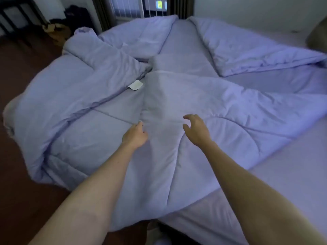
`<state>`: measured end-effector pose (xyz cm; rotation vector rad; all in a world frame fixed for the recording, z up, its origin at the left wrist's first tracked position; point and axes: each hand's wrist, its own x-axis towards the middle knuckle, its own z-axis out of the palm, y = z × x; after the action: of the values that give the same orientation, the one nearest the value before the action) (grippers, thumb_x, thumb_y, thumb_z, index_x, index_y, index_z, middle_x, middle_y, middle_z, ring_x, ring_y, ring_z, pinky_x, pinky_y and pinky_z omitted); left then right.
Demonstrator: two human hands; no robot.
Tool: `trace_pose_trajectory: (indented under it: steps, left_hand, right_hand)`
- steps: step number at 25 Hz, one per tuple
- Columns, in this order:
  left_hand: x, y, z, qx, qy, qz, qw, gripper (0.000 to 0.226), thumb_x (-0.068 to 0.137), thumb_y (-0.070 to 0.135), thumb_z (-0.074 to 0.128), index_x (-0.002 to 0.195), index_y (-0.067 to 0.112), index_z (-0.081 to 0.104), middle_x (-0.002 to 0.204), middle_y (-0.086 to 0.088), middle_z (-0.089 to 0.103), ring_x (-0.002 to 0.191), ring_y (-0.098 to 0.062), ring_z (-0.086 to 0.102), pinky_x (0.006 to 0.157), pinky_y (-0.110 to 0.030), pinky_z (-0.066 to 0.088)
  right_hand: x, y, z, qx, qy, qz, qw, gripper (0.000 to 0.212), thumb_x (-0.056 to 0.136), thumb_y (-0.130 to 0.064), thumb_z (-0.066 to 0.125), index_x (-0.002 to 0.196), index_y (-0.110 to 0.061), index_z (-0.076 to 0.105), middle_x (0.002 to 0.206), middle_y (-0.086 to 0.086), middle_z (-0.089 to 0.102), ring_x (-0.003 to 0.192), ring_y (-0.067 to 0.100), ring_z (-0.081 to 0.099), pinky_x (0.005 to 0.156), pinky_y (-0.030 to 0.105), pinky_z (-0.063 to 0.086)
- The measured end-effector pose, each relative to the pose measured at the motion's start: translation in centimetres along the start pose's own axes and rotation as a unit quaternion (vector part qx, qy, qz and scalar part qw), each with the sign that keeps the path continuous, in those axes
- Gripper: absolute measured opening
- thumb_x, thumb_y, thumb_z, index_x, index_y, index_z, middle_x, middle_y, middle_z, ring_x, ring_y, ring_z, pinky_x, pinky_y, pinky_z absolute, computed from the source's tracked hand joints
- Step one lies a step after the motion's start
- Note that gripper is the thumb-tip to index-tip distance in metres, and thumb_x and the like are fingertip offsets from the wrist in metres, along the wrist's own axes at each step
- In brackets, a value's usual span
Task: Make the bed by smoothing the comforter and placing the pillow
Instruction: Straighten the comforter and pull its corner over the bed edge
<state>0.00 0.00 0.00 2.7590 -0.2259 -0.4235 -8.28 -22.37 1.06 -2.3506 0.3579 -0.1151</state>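
A lavender quilted comforter (177, 96) lies crumpled and folded over itself across the bed, with a white tag (135, 85) showing near the middle left. My left hand (135, 135) rests on the fabric with its fingers curled, at the edge of a fold. My right hand (196, 129) hovers just above the comforter, fingers apart and bent, holding nothing. A brownish shape at the far right edge (317, 35) may be the pillow; only part of it shows.
The fitted sheet on the mattress (283, 183) is bare at the right. Dark wooden floor (23, 200) lies to the left, where the comforter hangs over the bed's side. A dark bag (77, 16) and a window with blinds (127, 7) stand at the back.
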Motion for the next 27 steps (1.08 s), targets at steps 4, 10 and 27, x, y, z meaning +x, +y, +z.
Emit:
trace_pose_trajectory:
  steps: [4,10,27]
  left_hand:
    - [4.4,-1.9,1.9,-0.055,-0.044,-0.062,0.996,0.054,0.095,0.039,0.043,0.137,0.006,0.039,0.138,-0.025,0.045,0.126,-0.038,0.047,0.105,-0.041,0.039]
    - [8.5,-1.5,2.5,-0.256,-0.083,-0.154,0.951,0.079,0.091,0.061,0.037,0.138,-0.001,0.039,0.145,-0.021,0.043,0.133,-0.034,0.043,0.109,-0.038,0.034]
    - [-12.6,15.8,8.2,-0.127,-0.266,0.307,0.905,0.042,0.084,0.02,0.065,0.125,0.014,0.059,0.124,-0.012,0.063,0.114,-0.028,0.059,0.096,-0.032,0.044]
  right_hand:
    - [1.4,0.9,3.8,-0.113,0.014,0.05,0.992,0.054,0.09,-0.029,0.051,0.142,-0.022,0.037,0.154,0.003,0.027,0.143,0.025,0.021,0.112,0.043,0.022]
    - [2.1,2.4,5.4,-0.145,-0.001,0.07,0.987,0.058,0.093,-0.038,0.046,0.147,-0.033,0.026,0.159,-0.002,0.016,0.147,0.023,0.011,0.117,0.044,0.015]
    - [-5.8,3.7,-10.8,0.24,0.095,0.135,0.957,0.096,0.079,-0.054,0.067,0.151,-0.028,0.009,0.156,-0.001,0.02,0.141,0.016,0.026,0.112,0.027,0.024]
